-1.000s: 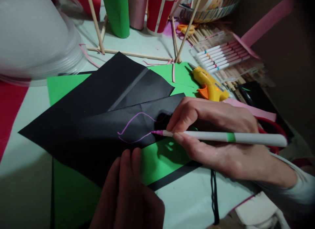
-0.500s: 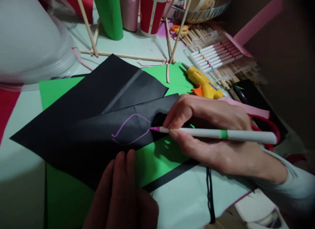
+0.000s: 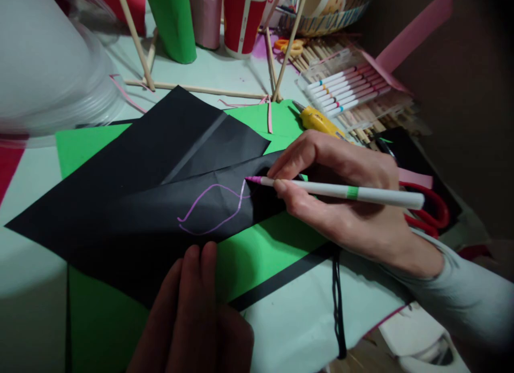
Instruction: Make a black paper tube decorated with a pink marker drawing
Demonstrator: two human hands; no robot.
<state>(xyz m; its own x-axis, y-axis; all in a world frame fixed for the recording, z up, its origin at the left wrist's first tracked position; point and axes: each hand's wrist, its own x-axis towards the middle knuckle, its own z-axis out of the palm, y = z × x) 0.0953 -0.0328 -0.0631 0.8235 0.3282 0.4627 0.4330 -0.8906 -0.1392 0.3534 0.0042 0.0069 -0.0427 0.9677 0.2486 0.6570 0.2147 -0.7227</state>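
Note:
My right hand (image 3: 345,202) grips a white marker (image 3: 345,192) with a green band and a pink tip. The tip touches a black paper sheet (image 3: 132,196) at the right end of a pink curved outline (image 3: 212,210). My left hand (image 3: 193,319) lies at the bottom centre, fingers together and stretched flat, pressing down the near edge of the black sheet. Green paper (image 3: 257,255) lies under the black sheet.
A yellow glue gun (image 3: 317,121) lies behind my right hand, red-handled scissors (image 3: 429,212) to its right. A tray of markers (image 3: 349,86), wooden sticks (image 3: 193,86), cups (image 3: 241,20) and a green tube (image 3: 171,22) stand at the back. A clear plastic container (image 3: 48,62) fills the upper left.
The marker tip has moved up and away from me, adding a short upward stroke at the right end of the pink outline. My left hand has stayed on the paper.

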